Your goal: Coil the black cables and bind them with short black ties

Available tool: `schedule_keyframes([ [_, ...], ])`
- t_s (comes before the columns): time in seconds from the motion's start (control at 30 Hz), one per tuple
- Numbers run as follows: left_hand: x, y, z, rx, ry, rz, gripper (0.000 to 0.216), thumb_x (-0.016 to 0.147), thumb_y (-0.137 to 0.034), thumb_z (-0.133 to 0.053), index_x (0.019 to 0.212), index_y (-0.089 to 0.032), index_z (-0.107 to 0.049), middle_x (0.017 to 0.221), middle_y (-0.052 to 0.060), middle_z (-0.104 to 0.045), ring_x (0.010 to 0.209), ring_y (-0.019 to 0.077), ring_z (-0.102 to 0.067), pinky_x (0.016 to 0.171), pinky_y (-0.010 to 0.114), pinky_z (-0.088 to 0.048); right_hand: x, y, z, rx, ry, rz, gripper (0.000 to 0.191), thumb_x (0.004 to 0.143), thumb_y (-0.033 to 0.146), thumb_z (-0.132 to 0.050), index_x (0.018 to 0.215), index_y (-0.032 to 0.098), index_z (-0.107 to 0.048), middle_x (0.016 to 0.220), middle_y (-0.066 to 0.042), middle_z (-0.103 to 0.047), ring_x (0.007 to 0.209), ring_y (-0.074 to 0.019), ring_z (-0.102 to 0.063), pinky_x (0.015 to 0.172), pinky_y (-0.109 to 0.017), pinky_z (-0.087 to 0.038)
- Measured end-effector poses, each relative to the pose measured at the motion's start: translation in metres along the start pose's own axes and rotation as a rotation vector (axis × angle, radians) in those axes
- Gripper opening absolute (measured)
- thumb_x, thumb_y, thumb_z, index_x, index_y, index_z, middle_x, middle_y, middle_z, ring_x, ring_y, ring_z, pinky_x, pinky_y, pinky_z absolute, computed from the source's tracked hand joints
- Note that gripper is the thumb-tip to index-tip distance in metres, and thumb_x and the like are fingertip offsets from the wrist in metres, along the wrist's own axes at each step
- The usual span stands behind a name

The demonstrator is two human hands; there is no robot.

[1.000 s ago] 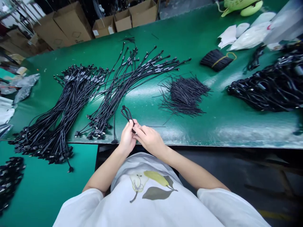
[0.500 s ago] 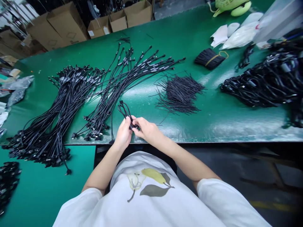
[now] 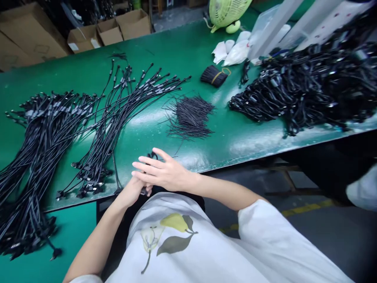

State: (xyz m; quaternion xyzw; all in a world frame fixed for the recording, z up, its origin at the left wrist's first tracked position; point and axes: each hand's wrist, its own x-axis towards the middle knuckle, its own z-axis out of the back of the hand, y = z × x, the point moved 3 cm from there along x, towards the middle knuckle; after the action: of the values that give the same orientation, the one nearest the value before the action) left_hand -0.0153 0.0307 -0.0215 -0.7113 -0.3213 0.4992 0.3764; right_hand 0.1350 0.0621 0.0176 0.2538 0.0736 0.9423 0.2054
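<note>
My left hand point(image 3: 134, 191) is closed round a small coiled black cable point(image 3: 152, 155) at the table's front edge. Only the loop's top and a small dark end below show. Stretched flat across it lies my right hand point(image 3: 166, 173), its fingers straight and slightly apart, covering most of the left fingers and the coil. Just left of my hands, a bundle of straight black cables point(image 3: 110, 133) with grey sleeves lies on the green table point(image 3: 141, 135). Beyond my right hand is a pile of short black ties point(image 3: 193, 116).
A thicker cable bundle point(image 3: 44, 149) hangs over the left front edge. A banded bundle of black ties point(image 3: 214, 76) lies farther back. On the right rises a heap of coiled cables point(image 3: 306, 84). Behind it stand clear plastic bins and a green fan point(image 3: 228, 12). Cardboard boxes point(image 3: 132, 24) stand beyond.
The right hand has gone from pinching at the coil to lying flat over the left hand. The view has swung right, showing more of the coiled cable heap.
</note>
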Motion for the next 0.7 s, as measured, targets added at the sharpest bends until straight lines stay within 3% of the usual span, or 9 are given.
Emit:
schedule_keyframes([
  [0.07, -0.008, 0.01, -0.002, 0.094, 0.097, 0.088, 0.04, 0.085, -0.055, -0.057, 0.073, -0.018, -0.049, 0.058, -0.005, -0.039, 0.051, 0.0096, -0.04, 0.047, 0.023, -0.041, -0.009, -0.003, -0.005, -0.102, 0.107, 0.126, 0.03, 0.101, 0.033, -0.034, 0.113, 0.016, -0.055, 0.105, -0.009, -0.064, 0.102, -0.0212, -0.054, 0.096, -0.043, -0.036],
  [0.13, -0.014, 0.018, -0.004, 0.165, 0.153, 0.139, 0.042, 0.087, -0.059, -0.051, 0.08, -0.018, -0.05, 0.059, -0.006, -0.036, 0.05, 0.0098, -0.037, 0.048, 0.023, -0.04, -0.02, -0.005, -0.015, -0.148, 0.208, 0.145, 0.038, 0.102, 0.04, -0.029, 0.101, 0.014, -0.057, 0.089, -0.007, -0.061, 0.084, -0.0198, -0.053, 0.079, -0.037, -0.039],
  [0.23, -0.017, 0.028, -0.008, 0.278, 0.185, 0.159, 0.044, 0.091, -0.061, -0.041, 0.085, -0.019, -0.052, 0.06, -0.006, -0.037, 0.052, 0.0114, -0.038, 0.051, 0.025, -0.04, -0.034, -0.002, -0.028, -0.145, 0.271, 0.155, 0.04, 0.102, 0.041, -0.029, 0.1, 0.012, -0.055, 0.087, -0.007, -0.058, 0.078, -0.0191, -0.051, 0.064, -0.033, -0.033],
  [0.43, -0.009, 0.018, -0.012, 0.693, 0.037, -0.014, 0.033, 0.092, -0.045, -0.045, 0.071, -0.021, -0.051, 0.061, -0.002, -0.049, 0.057, 0.0158, -0.046, 0.061, 0.028, -0.037, -0.045, 0.003, -0.037, -0.078, 0.388, -0.129, 0.028, 0.101, 0.033, -0.036, 0.095, 0.013, -0.055, 0.083, -0.008, -0.06, 0.076, -0.0195, -0.053, 0.069, -0.034, -0.033],
  [0.53, -0.007, 0.014, -0.014, 0.718, 0.105, -0.004, 0.031, 0.092, -0.043, -0.042, 0.074, -0.021, -0.053, 0.062, -0.001, -0.051, 0.061, 0.0174, -0.049, 0.065, 0.028, -0.038, -0.043, 0.005, -0.037, -0.057, 0.366, -0.092, 0.027, 0.101, 0.025, -0.034, 0.093, 0.013, -0.057, 0.083, -0.009, -0.062, 0.075, -0.0193, -0.055, 0.07, -0.034, -0.034],
  [0.63, -0.008, 0.016, -0.016, 0.762, 0.112, -0.001, 0.031, 0.093, -0.044, -0.041, 0.08, -0.021, -0.057, 0.062, -0.001, -0.051, 0.061, 0.0179, -0.048, 0.063, 0.028, -0.037, -0.039, -0.021, -0.027, 0.11, 0.397, 0.002, 0.031, 0.1, 0.035, -0.039, 0.092, 0.015, -0.061, 0.086, -0.007, -0.065, 0.079, -0.0179, -0.058, 0.071, -0.031, -0.038],
  [0.7, -0.008, 0.018, -0.02, 0.763, 0.082, -0.03, 0.033, 0.093, -0.045, -0.04, 0.08, -0.021, -0.057, 0.063, -0.001, -0.052, 0.061, 0.0176, -0.048, 0.062, 0.028, -0.038, -0.034, -0.072, -0.007, 0.231, 0.339, -0.111, 0.032, 0.099, 0.042, -0.042, 0.098, 0.018, -0.064, 0.095, -0.006, -0.067, 0.087, -0.0166, -0.06, 0.076, -0.029, -0.041],
])
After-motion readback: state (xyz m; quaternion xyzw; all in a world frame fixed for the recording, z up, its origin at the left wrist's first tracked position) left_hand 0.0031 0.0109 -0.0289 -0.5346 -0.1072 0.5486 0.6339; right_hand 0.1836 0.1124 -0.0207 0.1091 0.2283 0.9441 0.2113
